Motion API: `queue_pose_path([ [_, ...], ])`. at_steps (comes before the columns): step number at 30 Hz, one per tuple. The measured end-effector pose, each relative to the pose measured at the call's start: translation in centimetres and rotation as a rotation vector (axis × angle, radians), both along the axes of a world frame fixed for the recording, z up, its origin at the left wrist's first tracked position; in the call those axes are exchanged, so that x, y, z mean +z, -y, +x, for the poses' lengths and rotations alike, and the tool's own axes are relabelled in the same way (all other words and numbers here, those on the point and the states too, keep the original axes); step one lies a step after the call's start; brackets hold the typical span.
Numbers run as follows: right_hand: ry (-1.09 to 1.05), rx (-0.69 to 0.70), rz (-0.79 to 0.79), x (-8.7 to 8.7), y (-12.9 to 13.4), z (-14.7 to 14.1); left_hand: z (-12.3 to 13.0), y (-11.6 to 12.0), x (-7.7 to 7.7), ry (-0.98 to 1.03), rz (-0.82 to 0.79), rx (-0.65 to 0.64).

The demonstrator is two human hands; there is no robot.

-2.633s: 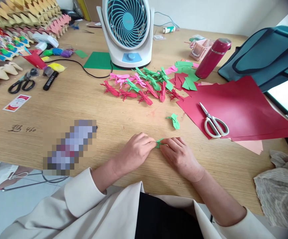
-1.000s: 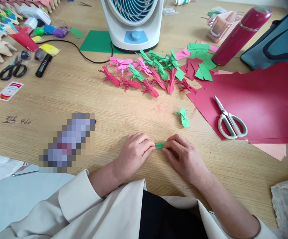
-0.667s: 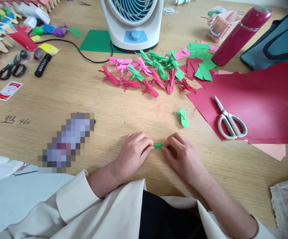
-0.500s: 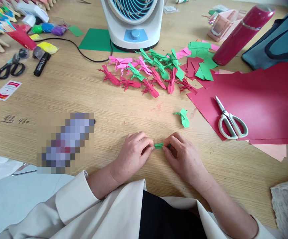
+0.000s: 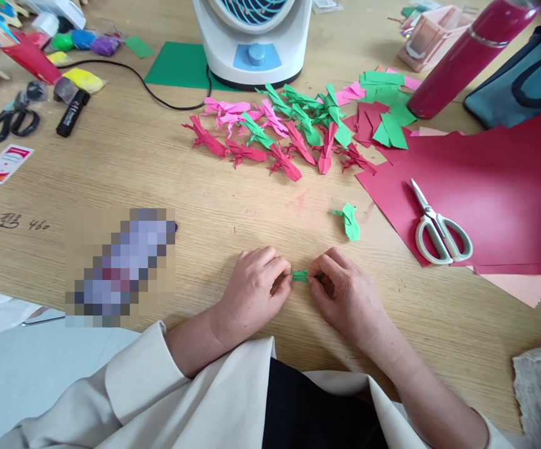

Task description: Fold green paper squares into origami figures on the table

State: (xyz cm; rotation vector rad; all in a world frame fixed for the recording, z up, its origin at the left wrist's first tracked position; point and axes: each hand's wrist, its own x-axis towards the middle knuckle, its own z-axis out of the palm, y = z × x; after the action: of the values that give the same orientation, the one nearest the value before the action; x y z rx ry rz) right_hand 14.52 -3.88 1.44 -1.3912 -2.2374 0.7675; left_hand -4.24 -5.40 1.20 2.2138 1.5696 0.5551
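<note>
Between my two hands runs a narrow folded strip of green paper (image 5: 300,275), its ends hidden by my fingers. My left hand (image 5: 257,288) pinches one end between thumb and fingertips. The other end is pinched in my right hand (image 5: 345,290), close by. Just beyond my right hand lies a small green folded paper figure (image 5: 349,221) with a thin twisted tail. Farther back is a cluster of folded paper figures in red (image 5: 285,163), pink (image 5: 227,115) and green (image 5: 304,121).
White-handled scissors (image 5: 441,231) rest on red paper sheets (image 5: 499,187) at the right. A white fan (image 5: 256,59) stands behind the figures, a red thermos (image 5: 471,59) at back right. On the left are a blurred-out object (image 5: 125,268), black-handled scissors (image 5: 13,118) and a marker (image 5: 73,113).
The view has shifted slightly. Both hands still pinch the green strip, and the left fingers look a little more curled around its end.
</note>
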Motion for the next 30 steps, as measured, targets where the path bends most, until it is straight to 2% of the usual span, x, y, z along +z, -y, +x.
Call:
queue_pose_path([
  [21, 0.026, 0.024, -0.004, 0.33, -0.5, -0.3, 0.28, -0.38, -0.28, -0.077, -0.037, 0.005],
  [30, 0.057, 0.038, -0.001, 0.2, -0.65, -0.33, 0.03, 0.05, -0.1, -0.149, -0.009, 0.056],
])
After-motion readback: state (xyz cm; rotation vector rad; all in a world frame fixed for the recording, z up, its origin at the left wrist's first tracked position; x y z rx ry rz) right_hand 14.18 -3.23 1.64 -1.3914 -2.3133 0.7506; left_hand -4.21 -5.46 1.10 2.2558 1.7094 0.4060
